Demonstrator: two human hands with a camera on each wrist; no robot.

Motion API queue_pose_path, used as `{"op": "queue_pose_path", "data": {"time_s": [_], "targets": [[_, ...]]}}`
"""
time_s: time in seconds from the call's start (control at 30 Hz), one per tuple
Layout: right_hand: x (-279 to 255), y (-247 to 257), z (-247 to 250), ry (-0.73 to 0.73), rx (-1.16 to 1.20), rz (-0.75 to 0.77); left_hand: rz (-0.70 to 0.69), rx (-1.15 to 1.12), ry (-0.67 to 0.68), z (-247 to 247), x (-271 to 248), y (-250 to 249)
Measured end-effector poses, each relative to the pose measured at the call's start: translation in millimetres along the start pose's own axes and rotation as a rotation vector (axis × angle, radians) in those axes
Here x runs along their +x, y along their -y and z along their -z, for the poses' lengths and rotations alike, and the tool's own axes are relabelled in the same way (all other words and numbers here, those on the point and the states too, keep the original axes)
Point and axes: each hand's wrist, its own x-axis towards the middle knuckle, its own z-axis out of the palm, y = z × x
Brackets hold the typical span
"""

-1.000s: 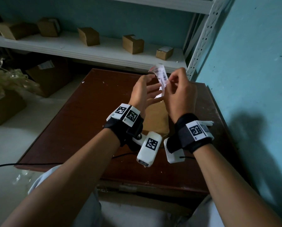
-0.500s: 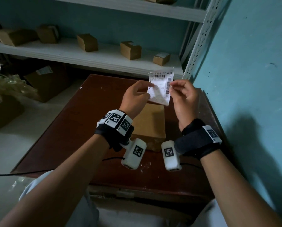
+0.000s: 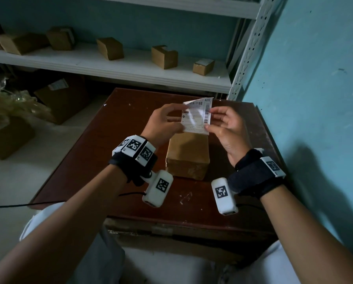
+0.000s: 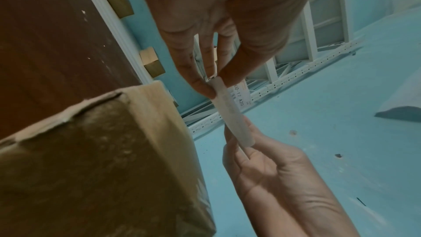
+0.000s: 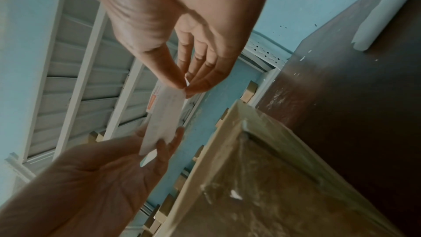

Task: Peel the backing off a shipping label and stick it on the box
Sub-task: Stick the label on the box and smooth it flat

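A white shipping label (image 3: 196, 117) with barcodes hangs in the air just above the far end of a tape-wrapped cardboard box (image 3: 189, 154), printed side toward me. My left hand (image 3: 178, 125) pinches its left edge and my right hand (image 3: 209, 119) pinches its right edge. The label's top left corner is bent over. In the left wrist view the label (image 4: 230, 109) shows edge-on between my left hand (image 4: 215, 86) and the right fingers (image 4: 241, 141). In the right wrist view my right hand (image 5: 185, 88) nips the label (image 5: 164, 114) over the box (image 5: 262, 186).
The box stands on a dark brown table (image 3: 110, 152) against a blue wall (image 3: 306, 99). A curled white paper (image 5: 391, 6) lies on the table by my right wrist. Behind the table, a white shelf (image 3: 130, 74) carries several small cartons. More cartons stand on the floor at left.
The label has turned from edge-on to face me and has come down closer to the box. My hands have moved apart, one to each side edge.
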Motion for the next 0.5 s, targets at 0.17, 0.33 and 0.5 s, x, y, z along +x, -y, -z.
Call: {"op": "queue_pose_path", "data": {"time_s": [0.17,0.33,0.5], "targets": [[-5.5,-3.4,4.2,0.045,-0.064,-0.025,0.078,-0.021,0.052,0.8,-7.4,0.6],[-10.1,-5.9,6.8,0.053,-0.173,-0.004,0.107,-0.017,0.069,0.2,-11.1,3.7],[-13.0,-7.3,9.7,0.098,-0.241,-0.003,0.127,0.027,0.078,0.2,-12.3,7.3]]}}
